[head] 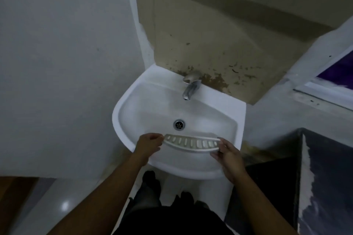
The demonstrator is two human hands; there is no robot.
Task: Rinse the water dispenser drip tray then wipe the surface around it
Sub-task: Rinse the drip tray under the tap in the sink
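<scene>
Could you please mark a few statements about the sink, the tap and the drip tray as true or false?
1. Both hands hold the drip tray, the left hand at one end and the right hand at the other. True.
2. The tray is held directly under the tap spout. False: it is over the near part of the sink, on the near side of the drain.
3. Water is running from the tap. False: no stream is visible.
4. The tray's slotted side faces up. True.
5. A plug covers the drain. False: the drain is open.
</scene>
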